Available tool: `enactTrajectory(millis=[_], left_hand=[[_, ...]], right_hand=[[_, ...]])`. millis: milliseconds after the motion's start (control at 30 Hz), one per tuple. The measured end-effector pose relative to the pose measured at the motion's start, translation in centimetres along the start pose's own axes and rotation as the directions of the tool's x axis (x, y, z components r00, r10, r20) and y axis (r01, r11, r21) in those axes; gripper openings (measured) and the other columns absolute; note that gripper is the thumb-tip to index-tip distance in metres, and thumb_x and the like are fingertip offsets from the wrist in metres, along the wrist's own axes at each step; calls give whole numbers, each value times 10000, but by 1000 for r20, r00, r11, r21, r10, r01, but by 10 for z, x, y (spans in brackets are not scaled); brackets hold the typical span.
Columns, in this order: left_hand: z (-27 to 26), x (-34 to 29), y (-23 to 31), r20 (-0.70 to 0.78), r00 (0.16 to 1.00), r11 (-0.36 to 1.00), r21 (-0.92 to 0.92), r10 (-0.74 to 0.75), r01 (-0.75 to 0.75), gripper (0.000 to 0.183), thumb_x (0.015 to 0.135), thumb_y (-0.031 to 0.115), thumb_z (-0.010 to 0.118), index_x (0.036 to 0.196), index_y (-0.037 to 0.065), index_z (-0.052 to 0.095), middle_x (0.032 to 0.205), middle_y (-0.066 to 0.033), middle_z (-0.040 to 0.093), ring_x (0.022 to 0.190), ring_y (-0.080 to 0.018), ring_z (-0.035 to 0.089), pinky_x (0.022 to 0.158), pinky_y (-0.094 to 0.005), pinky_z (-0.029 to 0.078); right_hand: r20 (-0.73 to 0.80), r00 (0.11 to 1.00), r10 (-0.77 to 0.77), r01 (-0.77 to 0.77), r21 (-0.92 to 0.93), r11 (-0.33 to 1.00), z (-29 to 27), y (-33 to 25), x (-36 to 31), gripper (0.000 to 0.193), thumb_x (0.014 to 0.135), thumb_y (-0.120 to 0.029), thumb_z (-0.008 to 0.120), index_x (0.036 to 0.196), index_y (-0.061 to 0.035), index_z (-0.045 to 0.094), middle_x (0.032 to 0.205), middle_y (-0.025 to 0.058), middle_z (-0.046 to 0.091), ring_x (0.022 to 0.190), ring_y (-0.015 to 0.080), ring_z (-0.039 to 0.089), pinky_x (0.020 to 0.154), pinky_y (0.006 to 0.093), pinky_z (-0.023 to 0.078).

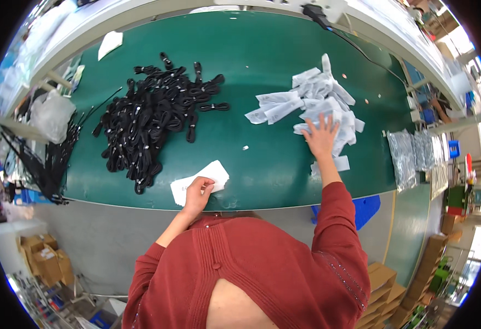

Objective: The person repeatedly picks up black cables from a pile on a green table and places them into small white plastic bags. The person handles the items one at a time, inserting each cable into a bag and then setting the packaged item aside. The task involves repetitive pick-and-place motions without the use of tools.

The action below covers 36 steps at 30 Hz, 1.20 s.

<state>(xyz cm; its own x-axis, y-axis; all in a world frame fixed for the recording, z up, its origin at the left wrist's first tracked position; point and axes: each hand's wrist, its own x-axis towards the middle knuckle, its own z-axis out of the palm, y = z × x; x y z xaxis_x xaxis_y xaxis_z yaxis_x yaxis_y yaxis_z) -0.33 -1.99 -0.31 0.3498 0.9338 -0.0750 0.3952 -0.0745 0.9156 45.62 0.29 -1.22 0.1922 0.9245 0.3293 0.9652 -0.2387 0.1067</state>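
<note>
My left hand (197, 194) is at the table's near edge, its fingers pinched on a small stack of flat white slips or bags (217, 172); the material is hard to tell. Farther right, my right hand (321, 140) lies with fingers spread on a loose pile of small whitish, translucent packets (317, 88). Faint print shows on some of them, and their contents cannot be made out. To the left is a large heap of black cables (147, 118), each coiled and tied into a small bundle.
The green table (240, 60) carries a white scrap (110, 44) at far left. A black power cord (361, 52) crosses the far right corner. Long black cables (59, 159) and a clear plastic bag (53, 115) hang at the left edge, clear plastic bags (402, 156) at the right.
</note>
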Motion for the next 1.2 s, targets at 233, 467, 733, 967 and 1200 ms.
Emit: enactTrajectory(millis=[233,467,733,967,1200], left_hand=[[-15,-15,-6,-182,983,994,108,-1,21,102,838,4,669,935,17,640,855,-63,622,693,-135,569,630,-275,473],[-13,-15,-3,-137,991,984,176,4,20,130,808,26,701,925,24,645,892,-103,625,682,-220,597,619,-321,493],[2,5,-17,-8,980,957,218,199,-193,232,796,33,709,1006,27,611,1007,-123,576,865,-302,603,746,-370,513],[17,22,-11,36,959,863,429,280,-267,176,770,62,711,917,49,615,938,-102,577,896,-320,587,746,-401,503],[17,25,-20,-37,984,945,289,174,-156,91,788,42,694,836,38,617,838,-88,584,767,-264,597,670,-366,495]], right_hand=[[-95,990,108,-94,147,985,10,-81,35,479,894,-346,619,1276,-59,579,1463,237,392,1371,439,334,1114,571,240],[-227,930,-288,365,485,795,23,-272,87,544,822,-225,705,1331,-147,532,1384,120,474,1272,389,429,1001,523,382],[-112,945,-308,312,600,737,20,-287,17,295,815,-103,639,1100,-39,591,996,144,579,963,326,565,775,424,472],[580,814,31,-578,802,153,-1,-245,-65,310,897,-127,625,1167,15,566,957,141,653,869,230,634,768,357,501],[279,960,-1,-272,940,207,-60,-222,-108,331,886,-140,679,1210,-88,643,964,86,652,827,193,619,771,306,498]])
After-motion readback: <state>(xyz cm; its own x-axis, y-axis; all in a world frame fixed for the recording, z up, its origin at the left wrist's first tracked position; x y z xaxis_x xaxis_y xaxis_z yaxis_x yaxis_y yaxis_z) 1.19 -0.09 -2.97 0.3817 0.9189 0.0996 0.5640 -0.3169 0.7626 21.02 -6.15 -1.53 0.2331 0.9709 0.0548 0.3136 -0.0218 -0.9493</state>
